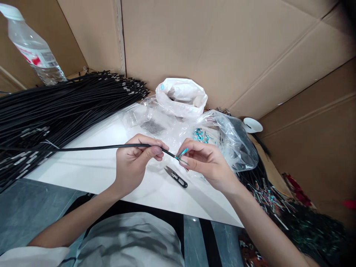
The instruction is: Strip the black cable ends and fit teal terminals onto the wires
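My left hand (136, 161) is closed around a black cable (94, 147), thumb on top, a little way back from its end. From the cut end come thin wires, and my right hand (204, 159) pinches there with thumb and forefinger. A small turquoise strip (183, 152) sticks up between those fingertips; whether it is joined to the wires I cannot tell. Just below the hands, a pair of black thread snips (176, 177) lies on the white table (155, 196).
A big bundle of black cables (69, 100) fills the left, with a water bottle (36, 48) behind. White bag (182, 98), clear bag with turquoise bits (200, 135) and small white dish (252, 125) stand ahead. Cables with stripped ends (267, 196) lie right. Cardboard walls (208, 44) surround the table.
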A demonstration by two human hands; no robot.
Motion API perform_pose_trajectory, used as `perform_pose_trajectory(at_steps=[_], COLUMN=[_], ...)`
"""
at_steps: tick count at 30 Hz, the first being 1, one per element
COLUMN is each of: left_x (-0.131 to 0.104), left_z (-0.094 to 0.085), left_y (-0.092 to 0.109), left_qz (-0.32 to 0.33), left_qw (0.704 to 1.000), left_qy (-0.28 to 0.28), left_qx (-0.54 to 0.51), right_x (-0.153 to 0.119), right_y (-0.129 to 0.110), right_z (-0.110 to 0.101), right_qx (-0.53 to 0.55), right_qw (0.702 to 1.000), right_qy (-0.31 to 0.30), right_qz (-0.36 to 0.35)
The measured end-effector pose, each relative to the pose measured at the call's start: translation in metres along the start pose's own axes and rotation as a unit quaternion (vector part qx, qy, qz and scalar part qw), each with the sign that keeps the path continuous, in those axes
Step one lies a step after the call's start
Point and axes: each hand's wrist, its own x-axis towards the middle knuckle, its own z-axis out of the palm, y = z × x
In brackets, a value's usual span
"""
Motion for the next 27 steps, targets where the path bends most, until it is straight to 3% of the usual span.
perform_pose_trajectory(at_steps=[5,11,14,18,22,27], left_x=[-0.001,-0.002,-0.003,-0.002,0.0,0.001], left_z=[0.001,0.004,0.005,0.007,0.011,0.014], left_y=[-0.002,-0.007,-0.006,0.0,0.005,0.005], left_qz=[-0.003,-0.027,-0.059,-0.164,-0.213,-0.163], left_qw=[1.0,1.0,0.997,0.979,0.969,0.984], left_qy=[-0.002,0.002,-0.02,-0.043,-0.025,0.021], left_qx=[-0.011,-0.01,-0.052,-0.116,-0.123,-0.073], right_x=[-0.002,-0.005,-0.008,-0.007,-0.002,-0.002], right_y=[-0.002,0.012,0.019,0.03,0.034,0.033], right_z=[0.002,0.011,0.014,0.014,0.015,0.015], right_qx=[-0.018,-0.037,0.023,0.127,0.119,0.029], right_qw=[1.0,0.995,0.998,0.991,0.992,0.987], right_qy=[0.02,0.087,0.056,0.014,0.04,0.105], right_qz=[-0.012,-0.022,0.01,0.048,-0.012,-0.114])
